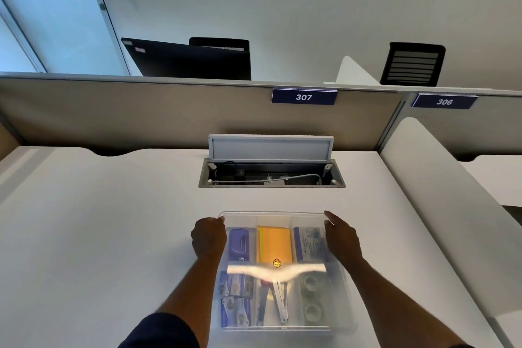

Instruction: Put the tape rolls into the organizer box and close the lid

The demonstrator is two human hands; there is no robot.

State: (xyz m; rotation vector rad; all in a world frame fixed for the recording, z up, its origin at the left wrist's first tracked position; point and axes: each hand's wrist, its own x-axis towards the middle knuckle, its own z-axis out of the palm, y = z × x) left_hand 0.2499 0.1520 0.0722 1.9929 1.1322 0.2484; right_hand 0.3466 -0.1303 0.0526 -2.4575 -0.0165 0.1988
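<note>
A clear plastic organizer box (346, 299) sits on the white desk in front of me, with a translucent lid (272, 217) lying over its top. Through the lid two clear tape rolls (312, 295) show in the near right compartment, one behind the other. My left hand (208, 237) grips the lid's far left edge and my right hand (341, 237) grips its far right edge. Other compartments hold a blue stapler (239, 243), yellow sticky notes (274, 243), a blue packet and small staple boxes.
An open cable hatch (271, 175) with its flap raised lies in the desk (99, 234) behind the box. A beige partition with signs 307 and 306 closes the back. A white divider (440, 206) bounds the desk on the right.
</note>
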